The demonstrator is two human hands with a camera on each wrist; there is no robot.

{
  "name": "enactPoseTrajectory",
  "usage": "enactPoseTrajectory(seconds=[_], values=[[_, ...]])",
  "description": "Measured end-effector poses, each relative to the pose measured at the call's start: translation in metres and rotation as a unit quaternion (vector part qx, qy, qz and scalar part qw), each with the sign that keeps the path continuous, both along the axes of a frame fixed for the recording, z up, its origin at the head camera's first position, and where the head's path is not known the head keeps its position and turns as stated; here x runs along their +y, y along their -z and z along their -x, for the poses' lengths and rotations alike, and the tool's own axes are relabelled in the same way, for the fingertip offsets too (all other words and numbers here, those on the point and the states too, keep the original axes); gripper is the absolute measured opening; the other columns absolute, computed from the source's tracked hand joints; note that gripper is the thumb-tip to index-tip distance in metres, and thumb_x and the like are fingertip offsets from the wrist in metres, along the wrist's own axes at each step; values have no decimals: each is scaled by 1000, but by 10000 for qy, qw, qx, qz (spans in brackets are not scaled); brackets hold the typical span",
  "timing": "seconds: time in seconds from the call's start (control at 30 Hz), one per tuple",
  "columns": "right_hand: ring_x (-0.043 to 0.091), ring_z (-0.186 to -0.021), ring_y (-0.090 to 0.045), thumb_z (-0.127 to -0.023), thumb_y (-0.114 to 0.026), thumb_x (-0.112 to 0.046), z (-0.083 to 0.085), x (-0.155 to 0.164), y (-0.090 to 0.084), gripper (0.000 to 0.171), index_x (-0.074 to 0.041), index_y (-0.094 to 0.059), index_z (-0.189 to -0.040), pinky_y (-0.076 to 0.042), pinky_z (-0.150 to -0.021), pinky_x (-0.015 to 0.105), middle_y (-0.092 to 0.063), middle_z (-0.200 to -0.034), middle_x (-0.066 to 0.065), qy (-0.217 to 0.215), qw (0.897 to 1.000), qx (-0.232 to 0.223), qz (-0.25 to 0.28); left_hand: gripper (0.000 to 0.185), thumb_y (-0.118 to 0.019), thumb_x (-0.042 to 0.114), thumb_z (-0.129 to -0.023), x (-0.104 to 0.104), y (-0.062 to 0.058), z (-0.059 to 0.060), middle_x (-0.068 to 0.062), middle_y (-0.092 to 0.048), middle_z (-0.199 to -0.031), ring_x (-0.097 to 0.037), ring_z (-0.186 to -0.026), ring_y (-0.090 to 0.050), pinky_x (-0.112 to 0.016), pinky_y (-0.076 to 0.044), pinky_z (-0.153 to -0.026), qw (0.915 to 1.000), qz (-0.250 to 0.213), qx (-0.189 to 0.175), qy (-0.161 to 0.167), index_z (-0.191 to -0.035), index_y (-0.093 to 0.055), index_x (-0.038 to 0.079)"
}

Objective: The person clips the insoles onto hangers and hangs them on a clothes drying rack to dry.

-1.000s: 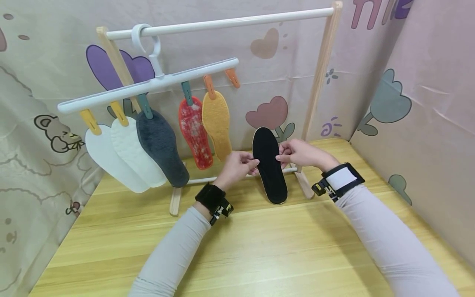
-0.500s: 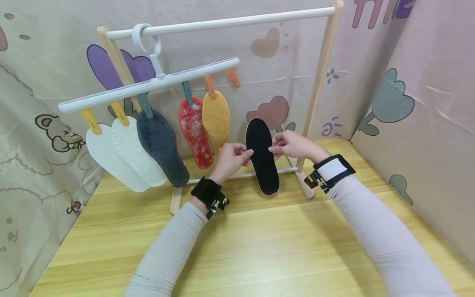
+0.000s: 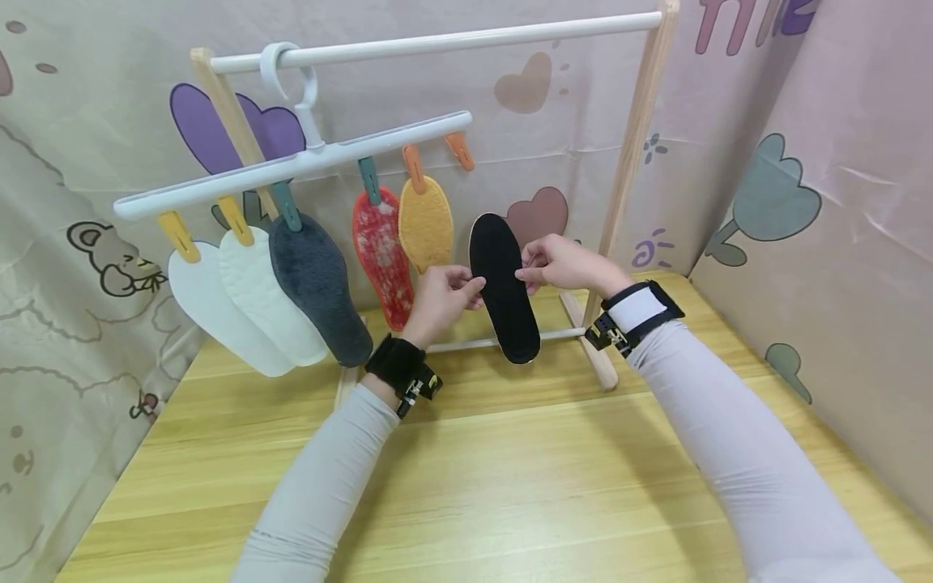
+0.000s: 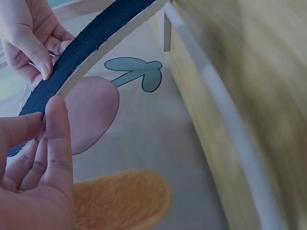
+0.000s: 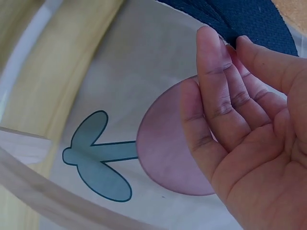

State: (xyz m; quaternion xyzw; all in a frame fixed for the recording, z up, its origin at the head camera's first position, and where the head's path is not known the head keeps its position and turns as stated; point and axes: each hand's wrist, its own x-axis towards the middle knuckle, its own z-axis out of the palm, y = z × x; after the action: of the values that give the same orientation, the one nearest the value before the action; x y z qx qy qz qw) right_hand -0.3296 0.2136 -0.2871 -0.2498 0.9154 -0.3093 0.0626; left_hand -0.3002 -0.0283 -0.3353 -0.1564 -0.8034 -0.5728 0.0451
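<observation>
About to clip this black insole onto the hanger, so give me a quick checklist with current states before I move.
1. Left hand pinches the black insole edge: ok.
2. Right hand pinches the opposite edge: ok.
3. Insole lifted off the table: ok.
4. Free orange clip at the hanger's end, nothing hanging from it: ok.
5. Insole top raised to that clip: not ok, it sits lower.
6. Yellow insole out of the path: cannot tell, it hangs close beside.

Head view looks down; wrist views closely share the black insole [image 3: 503, 287].
</observation>
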Motion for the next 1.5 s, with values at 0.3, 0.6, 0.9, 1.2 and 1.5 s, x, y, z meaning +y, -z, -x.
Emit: enactPoseTrajectory(seconds=[0.3, 0.6, 0.9, 1.2, 1.5], values=[[6, -71, -73, -105, -70, -15, 7, -7, -12, 20, -2, -66, -90, -54, -69, 16, -81, -83, 11, 44, 10000, 47, 39, 19, -76, 15, -102, -6, -11, 5, -21, -79, -86, -13, -65, -76, -28, -66, -72, 9988, 335, 305, -179, -101, -77, -4], [28, -108, -72, -108, -66, -25, 11, -17, -50, 34, 1, -65, -129, -57, -95, 35, -75, -119, 20, 451, 9975, 532, 104, 19, -77, 17, -102, -11, -21, 6, -19, -80, -88, -15, -67, -77, -29, -66, -72, 9974, 493, 441, -284, -101, -78, -2], [35, -144, -55, -111, -60, -30, 18, -49, -94, 56, 0, -47, -157, -44, -124, 45, -57, -154, 22, 686, 9912, 752, 847, 20, -76, 19, -102, -18, -22, 2, -18, -81, -88, -29, -78, -81, -23, -64, -68, 9968, 590, 380, -382, -102, -78, -1], [22, -159, -42, -110, -59, -45, 23, -74, -111, 77, -11, -26, -171, -36, -130, 37, -43, -171, 10, 800, 9881, 474, 1226, 19, -76, 18, -102, -14, -24, 3, -17, -81, -89, -14, -68, -78, -23, -63, -67, 9977, 526, 319, -296, -104, -78, -1], [18, -138, -57, -112, -55, -40, 27, -87, -110, 60, -11, -40, -163, -46, -118, 32, -60, -153, 13, 763, 9828, 556, 1588, 19, -76, 20, -103, -19, -26, 0, -16, -80, -86, -15, -69, -78, -21, -62, -68, 9968, 581, 419, -359, -101, -78, 1]])
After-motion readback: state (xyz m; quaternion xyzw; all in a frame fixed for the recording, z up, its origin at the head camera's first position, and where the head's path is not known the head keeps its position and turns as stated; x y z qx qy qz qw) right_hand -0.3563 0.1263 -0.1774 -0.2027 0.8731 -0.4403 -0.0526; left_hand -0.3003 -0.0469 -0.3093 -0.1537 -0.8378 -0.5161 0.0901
